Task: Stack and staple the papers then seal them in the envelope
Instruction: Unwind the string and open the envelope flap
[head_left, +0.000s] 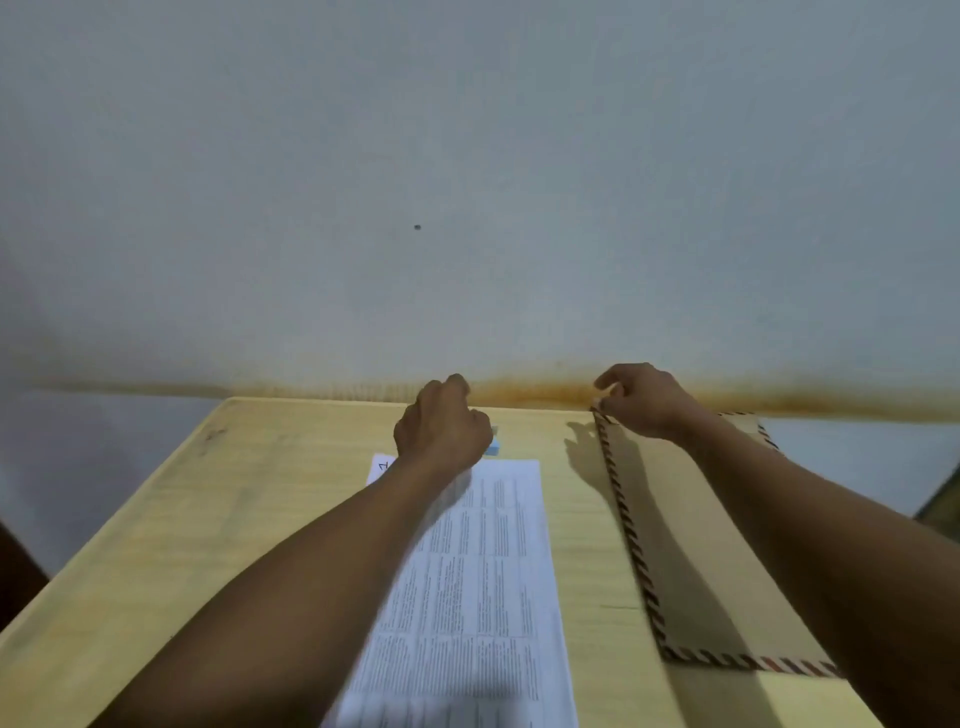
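Observation:
Printed white papers (483, 577) lie stacked lengthwise in the middle of the wooden table (171, 545). My left hand (441, 426) is curled over a small light-blue stapler (492, 446) at the far end of the papers; only a corner of the stapler shows. A brown envelope (691, 551) with a red and dark striped border lies to the right of the papers. My right hand (641, 400) pinches the envelope's far left corner. My right forearm crosses over the envelope.
The table's far edge meets a pale wall (467, 182) with a rust-coloured stain along its base. Bare tabletop lies to the left of the papers. A dark object (940, 499) shows at the right edge.

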